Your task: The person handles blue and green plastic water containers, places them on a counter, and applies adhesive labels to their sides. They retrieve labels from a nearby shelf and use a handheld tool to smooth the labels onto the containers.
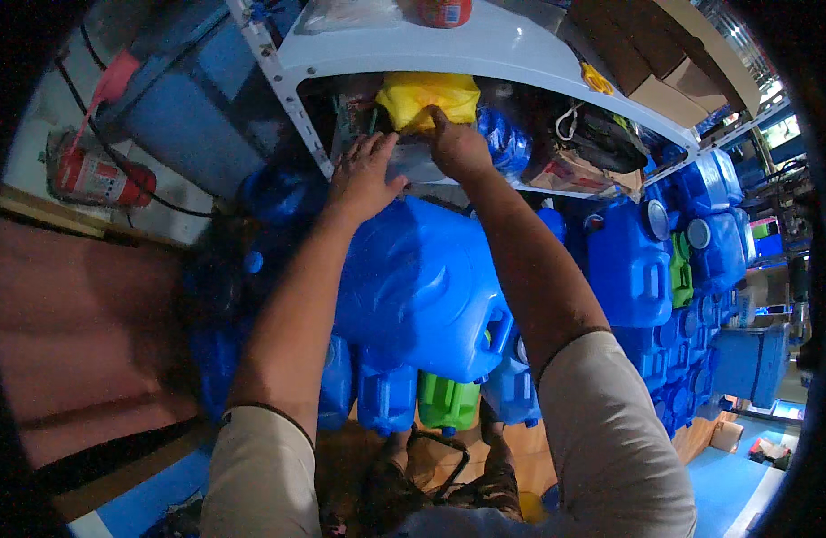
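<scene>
Yellow bag (pixel 428 91) is partly hidden by right hand (pixel 459 149).

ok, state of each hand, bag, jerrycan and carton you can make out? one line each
Left hand: open, fingers extended
Right hand: index finger extended against the yellow plastic bag
Yellow plastic bag: creased; open or sealed unclear
Large blue jerrycan: cap not visible, fill unknown
Blue jerrycan at right: white cap on
Cardboard carton: flap seems raised

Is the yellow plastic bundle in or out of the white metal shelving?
In, it seems: the bundle shows beneath the upper white board's edge, your right hand touching it.
</scene>
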Demonstrator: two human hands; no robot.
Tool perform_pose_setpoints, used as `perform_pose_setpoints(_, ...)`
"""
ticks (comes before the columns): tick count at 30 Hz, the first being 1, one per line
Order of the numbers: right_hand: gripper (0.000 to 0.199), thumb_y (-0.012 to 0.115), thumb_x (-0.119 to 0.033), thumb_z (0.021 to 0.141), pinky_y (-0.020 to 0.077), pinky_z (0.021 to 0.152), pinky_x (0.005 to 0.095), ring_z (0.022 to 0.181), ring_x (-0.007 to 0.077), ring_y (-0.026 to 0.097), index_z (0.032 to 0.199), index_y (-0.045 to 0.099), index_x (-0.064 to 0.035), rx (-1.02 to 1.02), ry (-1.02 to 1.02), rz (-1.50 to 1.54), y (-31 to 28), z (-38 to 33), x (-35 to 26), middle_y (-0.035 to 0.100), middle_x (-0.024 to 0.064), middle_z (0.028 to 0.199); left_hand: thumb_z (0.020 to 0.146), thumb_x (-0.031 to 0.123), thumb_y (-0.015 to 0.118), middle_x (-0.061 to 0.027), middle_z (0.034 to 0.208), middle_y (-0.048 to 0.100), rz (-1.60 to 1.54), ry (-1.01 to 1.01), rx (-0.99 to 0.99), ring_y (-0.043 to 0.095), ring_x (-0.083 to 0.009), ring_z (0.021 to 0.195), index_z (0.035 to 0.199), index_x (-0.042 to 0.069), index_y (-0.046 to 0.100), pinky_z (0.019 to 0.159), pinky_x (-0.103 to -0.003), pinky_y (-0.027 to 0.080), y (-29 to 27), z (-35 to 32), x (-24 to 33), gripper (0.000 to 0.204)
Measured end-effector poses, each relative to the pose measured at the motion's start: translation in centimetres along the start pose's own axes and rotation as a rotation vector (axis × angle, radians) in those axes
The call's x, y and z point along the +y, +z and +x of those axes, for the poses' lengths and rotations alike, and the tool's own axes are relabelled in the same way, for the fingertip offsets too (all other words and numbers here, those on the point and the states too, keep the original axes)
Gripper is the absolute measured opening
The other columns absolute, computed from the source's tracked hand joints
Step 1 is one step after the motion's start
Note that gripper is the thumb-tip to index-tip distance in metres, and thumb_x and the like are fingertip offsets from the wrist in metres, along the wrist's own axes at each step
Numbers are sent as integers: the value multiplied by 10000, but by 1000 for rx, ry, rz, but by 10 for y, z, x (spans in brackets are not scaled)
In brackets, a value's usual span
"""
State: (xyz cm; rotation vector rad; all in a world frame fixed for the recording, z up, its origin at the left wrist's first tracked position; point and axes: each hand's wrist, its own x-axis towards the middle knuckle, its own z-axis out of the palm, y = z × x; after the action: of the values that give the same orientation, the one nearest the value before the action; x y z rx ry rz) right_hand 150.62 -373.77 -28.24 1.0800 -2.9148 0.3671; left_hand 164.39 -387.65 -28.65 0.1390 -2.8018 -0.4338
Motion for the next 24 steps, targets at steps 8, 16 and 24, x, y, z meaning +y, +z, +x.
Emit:
perform_pose_setpoints(8,337,502,-190,875,540,728,484,833,384,675,1191,583,-105,165,24,2,-7,31,30,679,220,886,788,421,711,-186,1555,197,118,-103,-148,136,-392,1443,1363,91,482,1156,-495,199,29,22,-29,701)
perform_pose_setpoints(16,304,526,-328,898,512,822,492,946,386,640,1043,680,-109,287,206,-43,0,75,139,665,185,1043,802,480,686,-225,1514,270,137,-84,-82,177,-439,1416,1220,55,575,1146,-502,223,33,33,-27,606)
perform_pose_setpoints(24,423,634,-380,834,492,861,447,988,353,623,1106,640,-56,470,186,783,-1,51,184,646,203,1061,811,462,685,-253,1493,286,115,-57,-41,188,-462,1403,1179,32,584,1143,-510,220,37,34,-27,574)
